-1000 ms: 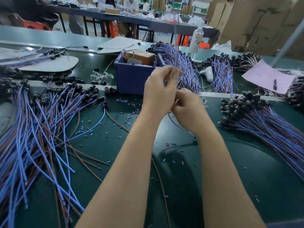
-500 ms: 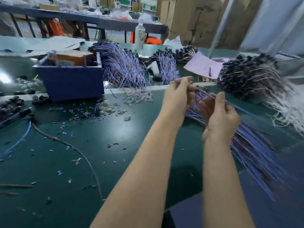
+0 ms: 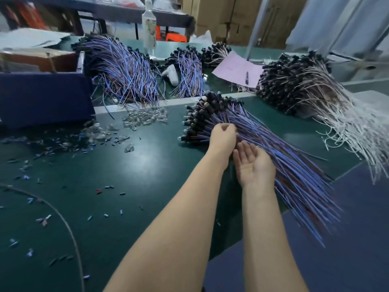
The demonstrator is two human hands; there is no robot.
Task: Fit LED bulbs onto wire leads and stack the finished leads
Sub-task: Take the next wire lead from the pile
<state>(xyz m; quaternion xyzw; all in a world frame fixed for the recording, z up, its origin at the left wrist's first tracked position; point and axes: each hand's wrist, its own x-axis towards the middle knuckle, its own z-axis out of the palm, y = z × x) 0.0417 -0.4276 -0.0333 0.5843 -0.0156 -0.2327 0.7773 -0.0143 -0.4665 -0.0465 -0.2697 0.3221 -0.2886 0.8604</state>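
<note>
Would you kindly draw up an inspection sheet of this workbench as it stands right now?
Surface: green mat, with a glare patch at the middle.
Job's things: stack of finished leads fanned out at the right; clear LED bulbs heaped loose near the blue bin.
Clutter: insulation scraps scattered over the left half.
Grippers: left hand on the stack, fingers curled, hold unclear; right hand open, palm up, beside it.
Cables: brown wire curving across the near left; further lead piles behind; white-wired pile far right.
Surroundings: bottle, pink paper, cardboard cartons.
</note>
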